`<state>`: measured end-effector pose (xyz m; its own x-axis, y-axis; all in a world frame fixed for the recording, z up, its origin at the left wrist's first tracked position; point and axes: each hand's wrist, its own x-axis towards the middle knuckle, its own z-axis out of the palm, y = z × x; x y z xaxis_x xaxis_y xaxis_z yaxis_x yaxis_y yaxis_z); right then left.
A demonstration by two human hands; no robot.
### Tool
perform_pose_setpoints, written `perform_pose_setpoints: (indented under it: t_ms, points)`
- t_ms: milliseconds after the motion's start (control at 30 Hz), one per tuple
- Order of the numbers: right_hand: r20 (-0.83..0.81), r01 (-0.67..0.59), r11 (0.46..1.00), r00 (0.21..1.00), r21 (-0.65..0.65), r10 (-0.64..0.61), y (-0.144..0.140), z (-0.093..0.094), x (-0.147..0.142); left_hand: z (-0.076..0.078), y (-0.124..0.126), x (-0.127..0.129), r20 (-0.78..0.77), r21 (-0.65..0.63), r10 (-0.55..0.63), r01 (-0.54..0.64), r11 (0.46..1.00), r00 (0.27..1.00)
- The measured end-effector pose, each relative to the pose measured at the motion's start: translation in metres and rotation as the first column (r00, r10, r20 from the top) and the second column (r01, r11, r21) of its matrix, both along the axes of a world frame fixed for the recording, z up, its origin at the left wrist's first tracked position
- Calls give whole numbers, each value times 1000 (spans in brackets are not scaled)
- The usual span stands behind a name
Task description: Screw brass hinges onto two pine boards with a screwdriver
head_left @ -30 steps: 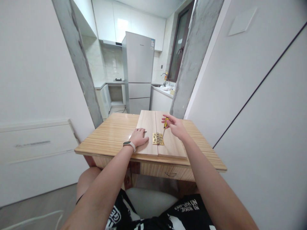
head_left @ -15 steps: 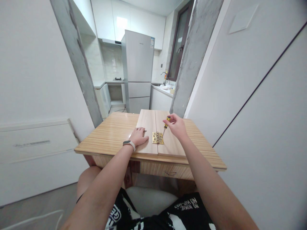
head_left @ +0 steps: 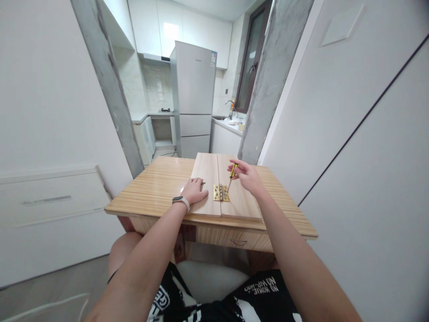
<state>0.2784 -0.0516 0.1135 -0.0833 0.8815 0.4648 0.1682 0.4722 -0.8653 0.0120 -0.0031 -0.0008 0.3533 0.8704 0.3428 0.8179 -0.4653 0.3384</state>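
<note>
1. I have my right grip closed on a yellow-and-black screwdriver, its tip at the brass-coloured hinge, below and left of that grip.
2. My left grip lies on a wooden board; I can't tell whether it pinches anything.

Two hands, two boards, one hinge, one screwdriver

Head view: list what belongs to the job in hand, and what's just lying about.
In the job:
yellow screwdriver, in the right hand
hinge, at its tip
left board, under the left hand
right board
table beneath

Just about:
refrigerator
faucet
counter clutter, too small to identify
</note>
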Motion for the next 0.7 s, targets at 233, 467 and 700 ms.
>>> perform_pose_setpoints:
  t_ms: [233,467,700]
  points:
    - [77,266,956,958,120,-276,1,-3,-1,3,-3,1,-6,-15,6,-6,1000,1000]
    - [46,215,970,974,113,-222,-2,1,-6,1,0,1,-32,-17,16,-16,1000,999]
    - [-27,-30,999,999,33,31,-5,5,-5,-1,2,0,-54,-13,13,-13,1000,998]
